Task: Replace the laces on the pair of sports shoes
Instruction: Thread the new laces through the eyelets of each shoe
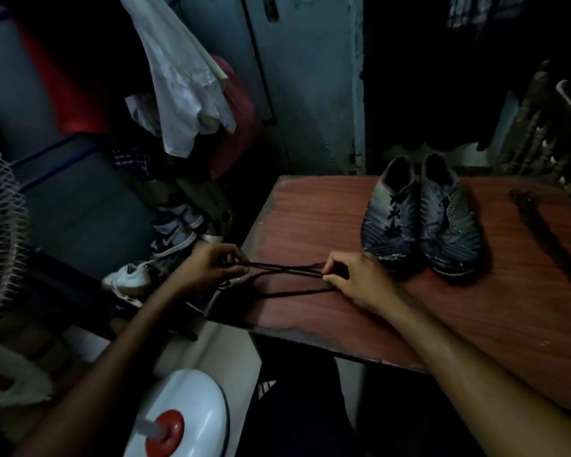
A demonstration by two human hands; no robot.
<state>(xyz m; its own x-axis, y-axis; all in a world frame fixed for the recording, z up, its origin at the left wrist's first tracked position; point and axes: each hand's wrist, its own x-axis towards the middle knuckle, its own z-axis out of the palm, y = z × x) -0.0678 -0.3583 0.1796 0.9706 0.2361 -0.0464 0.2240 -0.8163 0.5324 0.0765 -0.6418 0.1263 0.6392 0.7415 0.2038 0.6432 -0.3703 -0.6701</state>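
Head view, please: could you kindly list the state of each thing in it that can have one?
Black lace: off the shoes, stretched between both hands.
Left hand: pinches one end of the lace.
Right hand: pinches the other end, resting on the table.
Left shoe: upright, laced.
Right shoe: upright, eyelets look empty.
Dark strap: lying flat, untouched.

The lace (287, 268) is black, the shoes (421, 216) grey with darker stripes, perhaps bluish in this dimness; the table (310, 209) reddish-brown woodgrain.

Reddish wooden table (310, 206): shoe pair (421, 216), black lace (287, 293), dark strap (548, 225).
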